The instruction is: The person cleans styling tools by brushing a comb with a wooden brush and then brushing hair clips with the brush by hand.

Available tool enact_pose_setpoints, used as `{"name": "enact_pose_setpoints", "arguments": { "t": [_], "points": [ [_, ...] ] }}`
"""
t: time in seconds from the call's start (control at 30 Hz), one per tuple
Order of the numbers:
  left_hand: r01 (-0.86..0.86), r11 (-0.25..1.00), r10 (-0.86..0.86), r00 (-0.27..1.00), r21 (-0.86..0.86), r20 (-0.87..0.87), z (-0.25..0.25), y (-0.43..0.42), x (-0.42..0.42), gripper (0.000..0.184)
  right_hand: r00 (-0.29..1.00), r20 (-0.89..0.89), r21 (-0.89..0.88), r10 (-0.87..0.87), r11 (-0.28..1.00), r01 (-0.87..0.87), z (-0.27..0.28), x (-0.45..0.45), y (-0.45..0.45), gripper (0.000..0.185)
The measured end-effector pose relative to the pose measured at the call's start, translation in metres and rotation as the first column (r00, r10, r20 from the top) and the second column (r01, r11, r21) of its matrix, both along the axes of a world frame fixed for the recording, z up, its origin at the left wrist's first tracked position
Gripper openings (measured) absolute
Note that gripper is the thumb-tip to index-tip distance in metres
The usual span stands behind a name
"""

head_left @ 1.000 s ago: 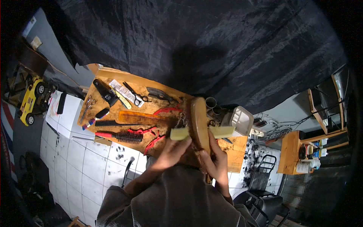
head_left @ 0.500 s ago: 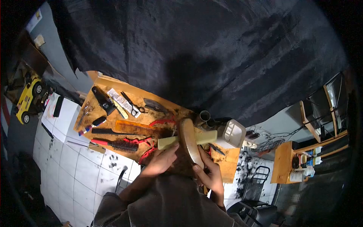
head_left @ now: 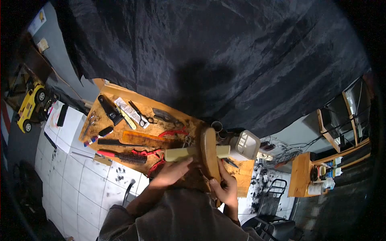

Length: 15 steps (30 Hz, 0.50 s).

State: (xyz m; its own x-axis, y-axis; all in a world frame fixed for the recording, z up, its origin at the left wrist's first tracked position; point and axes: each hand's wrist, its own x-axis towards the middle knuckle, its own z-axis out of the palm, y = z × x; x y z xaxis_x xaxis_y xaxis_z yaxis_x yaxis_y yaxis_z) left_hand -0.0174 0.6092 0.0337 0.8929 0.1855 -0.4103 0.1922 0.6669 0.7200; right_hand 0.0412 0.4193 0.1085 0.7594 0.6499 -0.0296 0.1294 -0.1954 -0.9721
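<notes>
A pale cream comb (head_left: 179,154) is held over the table in my left hand (head_left: 173,172), its fingers closed on the comb's lower edge. My right hand (head_left: 226,188) grips the lower end of a brush with a curved wooden back (head_left: 208,150). That brush lies across the comb and hides part of it; its bristles are turned out of sight. Left of the hands are an orange comb (head_left: 140,138), a round brush with a red handle (head_left: 134,159) and red-and-black clips (head_left: 155,153). Whether brush and comb touch is hard to see.
Scissors (head_left: 141,115), a black clipper (head_left: 107,107) and a yellow-handled razor (head_left: 128,118) lie on the wooden table (head_left: 191,118). A beige container (head_left: 246,145) and a metal cup (head_left: 217,126) stand at the right. Dark cloth (head_left: 201,52) hangs behind; loose hair litters the floor.
The wooden brush has moved to the right along the comb and stands more upright. The comb has shifted slightly left and tilts less. Both hands keep their hold.
</notes>
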Motion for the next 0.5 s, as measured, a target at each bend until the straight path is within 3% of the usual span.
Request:
{"name": "enact_pose_setpoints", "arguments": {
  "t": [0.07, 0.1, 0.17, 0.23, 0.37, 0.47, 0.5],
  "points": [
    [-0.078, 0.957, 0.147, 0.961, -0.280, 0.233, 0.004, 0.002, 0.001, 0.027, 0.997, 0.053, -0.038, 0.052, 0.998, -0.050, -0.012, 0.003, -0.003, 0.057],
    [-0.040, 0.977, 0.085, 0.974, -0.210, 0.212, 0.007, 0.006, 0.001, 0.023, 0.996, 0.067, -0.037, 0.066, 0.997, -0.064, -0.014, 0.004, -0.001, 0.058],
    [0.067, 0.978, -0.096, 0.985, 0.197, 0.141, 0.019, -0.001, -0.004, 0.024, 0.999, -0.009, -0.018, 0.031, 0.999, -0.031, -0.005, 0.001, 0.006, 0.058],
    [0.142, 0.828, -0.232, 0.968, 0.543, 0.100, 0.036, -0.004, -0.006, 0.026, 0.999, -0.038, 0.012, -0.013, 1.000, 0.014, -0.006, -0.001, 0.007, 0.059],
    [0.113, 0.807, -0.262, 0.948, 0.579, 0.180, 0.042, -0.018, -0.008, 0.027, 0.991, -0.047, 0.017, -0.128, 0.991, 0.129, 0.006, 0.001, 0.011, 0.057],
    [0.088, 0.774, -0.206, 0.971, 0.627, 0.118, 0.024, -0.023, -0.006, 0.029, 0.986, 0.003, 0.066, -0.164, 0.984, 0.163, -0.004, 0.004, 0.011, 0.057],
    [-0.041, 0.824, -0.082, 0.978, 0.565, 0.191, 0.015, -0.027, -0.004, 0.029, 0.986, 0.039, 0.074, -0.165, 0.984, 0.161, -0.007, 0.006, 0.010, 0.056]
  ]
}}
